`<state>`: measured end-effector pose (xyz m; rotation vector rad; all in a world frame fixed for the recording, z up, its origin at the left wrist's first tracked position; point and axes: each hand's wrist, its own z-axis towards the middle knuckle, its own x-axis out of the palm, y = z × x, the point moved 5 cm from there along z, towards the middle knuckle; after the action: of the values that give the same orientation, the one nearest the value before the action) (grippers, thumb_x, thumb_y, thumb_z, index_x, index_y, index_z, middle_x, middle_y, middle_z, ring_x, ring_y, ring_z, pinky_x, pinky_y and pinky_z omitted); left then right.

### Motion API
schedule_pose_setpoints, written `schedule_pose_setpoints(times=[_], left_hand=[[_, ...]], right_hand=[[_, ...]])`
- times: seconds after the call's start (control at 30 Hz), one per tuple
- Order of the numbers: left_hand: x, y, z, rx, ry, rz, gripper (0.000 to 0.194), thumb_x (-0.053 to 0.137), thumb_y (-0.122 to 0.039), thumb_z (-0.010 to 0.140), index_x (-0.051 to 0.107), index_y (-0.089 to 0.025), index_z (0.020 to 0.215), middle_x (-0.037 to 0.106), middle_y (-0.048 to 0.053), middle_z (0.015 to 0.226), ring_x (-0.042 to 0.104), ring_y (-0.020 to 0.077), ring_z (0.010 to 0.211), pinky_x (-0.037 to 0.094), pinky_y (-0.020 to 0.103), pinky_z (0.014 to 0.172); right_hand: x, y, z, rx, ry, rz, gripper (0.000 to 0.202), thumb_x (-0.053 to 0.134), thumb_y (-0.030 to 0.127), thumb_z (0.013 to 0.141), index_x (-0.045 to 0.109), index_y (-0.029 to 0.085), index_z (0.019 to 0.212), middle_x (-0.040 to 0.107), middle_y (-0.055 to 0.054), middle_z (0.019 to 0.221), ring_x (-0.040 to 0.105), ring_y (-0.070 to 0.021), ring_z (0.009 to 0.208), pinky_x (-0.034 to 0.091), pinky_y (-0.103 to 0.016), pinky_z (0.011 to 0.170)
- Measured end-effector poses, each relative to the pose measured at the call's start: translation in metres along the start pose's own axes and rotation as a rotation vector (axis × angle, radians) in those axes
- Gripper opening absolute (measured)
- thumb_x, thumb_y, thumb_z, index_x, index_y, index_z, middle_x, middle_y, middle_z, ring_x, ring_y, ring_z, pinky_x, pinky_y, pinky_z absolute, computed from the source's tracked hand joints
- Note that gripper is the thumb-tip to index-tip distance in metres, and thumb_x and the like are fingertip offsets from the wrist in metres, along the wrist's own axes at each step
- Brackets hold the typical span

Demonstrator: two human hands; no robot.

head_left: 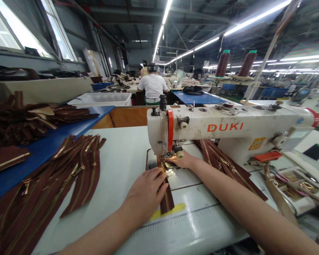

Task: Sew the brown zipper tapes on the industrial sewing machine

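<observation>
A brown zipper strip (167, 202) with a metal tooth line runs lengthwise under the presser foot of a white sewing machine (199, 125). My left hand (146, 191) is closed on the strip's near part, fingers curved over it just in front of the needle. Reaching in from the right, my right hand (184, 160) has its fingertips pinched at the strip beside the needle area; the machine head partly hides them. More brown zippers (225, 166) with gold pulls lie under the machine arm. A fanned pile of zipper strips (48, 184) covers the table's left side.
A blue surface (101, 115) at left carries bundles of brown strips (18, 120). At right sits a tray (303, 191) of small parts and tools. Two thread cones (223, 63) stand above the machine. A person in a white shirt (152, 86) sits ahead, beside a white bin (106, 99).
</observation>
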<state>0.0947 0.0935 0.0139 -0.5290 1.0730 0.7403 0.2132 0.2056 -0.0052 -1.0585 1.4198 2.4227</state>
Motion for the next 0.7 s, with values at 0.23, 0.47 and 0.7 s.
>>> schedule_pose_setpoints(times=[0.23, 0.47, 0.7], left_hand=[[-0.004, -0.004, 0.003, 0.063, -0.016, 0.032, 0.025, 0.043, -0.02, 0.091, 0.059, -0.016, 0.11, 0.065, 0.01, 0.106, 0.059, 0.0243, 0.1, 0.047, 0.042, 0.09], [-0.005, 0.0, 0.007, 0.034, 0.028, -0.047, 0.022, 0.045, -0.018, 0.089, 0.061, -0.017, 0.105, 0.064, 0.009, 0.102, 0.06, 0.024, 0.093, 0.049, 0.042, 0.085], [-0.003, 0.0, 0.005, 0.041, 0.021, -0.017, 0.025, 0.043, -0.02, 0.091, 0.062, -0.015, 0.105, 0.065, 0.011, 0.105, 0.061, 0.0247, 0.096, 0.05, 0.041, 0.085]], right_hand=[[0.002, -0.007, 0.001, 0.052, 0.015, 0.036, 0.01, 0.062, 0.018, 0.079, 0.07, 0.02, 0.086, 0.072, -0.003, 0.095, 0.065, -0.0203, 0.095, 0.048, -0.033, 0.092], [0.003, -0.008, 0.002, 0.078, -0.007, 0.057, 0.015, 0.061, 0.013, 0.077, 0.069, 0.02, 0.087, 0.072, -0.001, 0.091, 0.066, -0.0194, 0.092, 0.05, -0.031, 0.088], [-0.001, 0.002, 0.001, 0.037, 0.002, 0.078, 0.013, 0.06, 0.013, 0.079, 0.069, 0.018, 0.088, 0.071, -0.002, 0.091, 0.065, -0.0181, 0.091, 0.049, -0.029, 0.087]])
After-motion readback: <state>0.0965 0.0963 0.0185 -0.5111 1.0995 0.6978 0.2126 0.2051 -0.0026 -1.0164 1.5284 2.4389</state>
